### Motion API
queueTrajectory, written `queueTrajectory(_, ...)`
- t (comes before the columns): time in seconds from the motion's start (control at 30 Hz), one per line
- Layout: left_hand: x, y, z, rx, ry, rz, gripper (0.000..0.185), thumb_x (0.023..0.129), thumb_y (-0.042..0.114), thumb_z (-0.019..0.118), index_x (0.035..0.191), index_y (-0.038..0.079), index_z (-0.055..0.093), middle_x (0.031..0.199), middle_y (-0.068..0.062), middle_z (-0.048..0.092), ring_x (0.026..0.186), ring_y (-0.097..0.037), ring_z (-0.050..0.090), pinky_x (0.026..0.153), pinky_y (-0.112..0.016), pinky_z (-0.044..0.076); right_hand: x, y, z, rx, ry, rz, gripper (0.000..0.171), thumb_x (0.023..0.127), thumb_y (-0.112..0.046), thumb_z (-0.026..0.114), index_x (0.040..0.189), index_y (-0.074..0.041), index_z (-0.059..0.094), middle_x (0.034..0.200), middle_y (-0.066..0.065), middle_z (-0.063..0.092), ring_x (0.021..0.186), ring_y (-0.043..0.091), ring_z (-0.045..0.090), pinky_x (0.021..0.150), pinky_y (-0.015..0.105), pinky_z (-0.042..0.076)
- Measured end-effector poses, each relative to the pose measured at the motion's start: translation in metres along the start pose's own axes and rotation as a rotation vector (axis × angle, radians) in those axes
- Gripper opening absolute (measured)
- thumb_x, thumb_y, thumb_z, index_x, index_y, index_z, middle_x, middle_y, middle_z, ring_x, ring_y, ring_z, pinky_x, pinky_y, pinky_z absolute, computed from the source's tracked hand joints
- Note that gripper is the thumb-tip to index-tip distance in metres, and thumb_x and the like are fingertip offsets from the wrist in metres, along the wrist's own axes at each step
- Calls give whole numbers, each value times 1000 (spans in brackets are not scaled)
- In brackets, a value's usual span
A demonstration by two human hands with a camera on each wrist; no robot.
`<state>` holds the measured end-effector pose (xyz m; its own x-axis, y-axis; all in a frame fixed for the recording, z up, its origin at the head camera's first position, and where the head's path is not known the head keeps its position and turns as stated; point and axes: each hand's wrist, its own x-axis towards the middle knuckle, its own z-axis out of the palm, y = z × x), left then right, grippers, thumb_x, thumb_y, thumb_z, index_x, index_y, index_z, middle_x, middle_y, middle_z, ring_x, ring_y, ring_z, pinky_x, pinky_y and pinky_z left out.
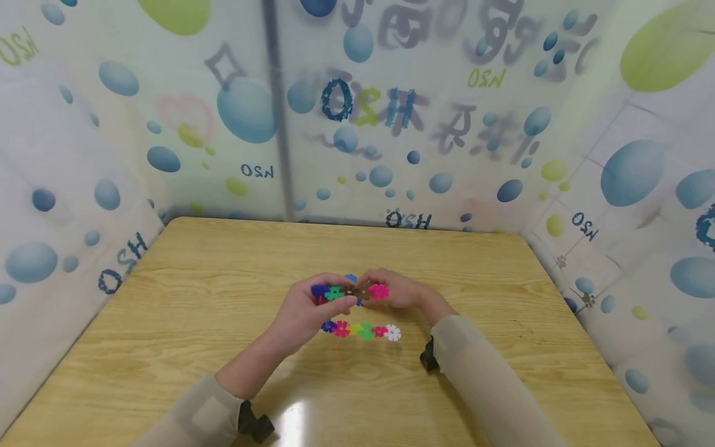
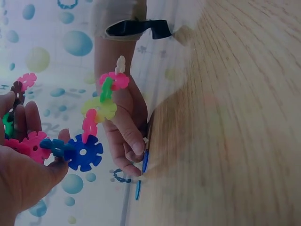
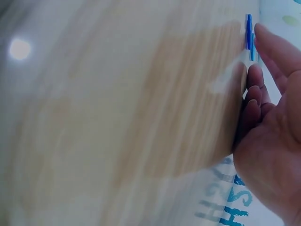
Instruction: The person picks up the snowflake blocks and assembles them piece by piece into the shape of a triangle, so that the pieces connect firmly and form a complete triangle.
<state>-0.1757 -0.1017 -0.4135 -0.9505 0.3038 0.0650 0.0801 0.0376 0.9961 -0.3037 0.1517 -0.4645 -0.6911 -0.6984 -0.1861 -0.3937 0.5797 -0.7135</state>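
Colours and patterns, head view plus both wrist views

Held chain of plastic snowflake discs (image 1: 350,290): dark blue, green, brown, hot pink, a bit of lighter blue behind. Second snowflake-disc chain lying on the table (image 1: 361,329): dark blue, pink, yellow-green, green, pink, white at the end. Light wooden table top (image 1: 223,298): pale yellow-tan, darker wavy grain streaks. Translucent white plastic sheet walls (image 1: 447,124): blue bubbles, lime-green blobs, dark blue "H2O" lettering, grey characters, faint pink heart outline. Long beige sleeves (image 1: 486,372), black wrist straps (image 1: 254,424). Right wrist view: thin blue disc edge (image 3: 248,32).
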Motion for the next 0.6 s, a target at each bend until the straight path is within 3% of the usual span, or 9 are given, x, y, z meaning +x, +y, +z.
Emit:
queueTrajectory(0.33,0,-3,0,12,12,-9,32,100,27,84,129,15,77,131,-14,74,104,-29,80,86,-32,67,1,2,2,-52,9,33,32,108,-30,71,139,-23,68,143,4,62,138,28,50,124,62,38)
queueTrajectory(0.6,1,-5,0,15,13,-11,31,100,27,84,128,16,77,128,-14,74,109,-43,77,86,-34,67,-1,3,1,51,9,-14,26,107,-18,73,131,-12,65,135,8,69,134,27,58,123,56,43)
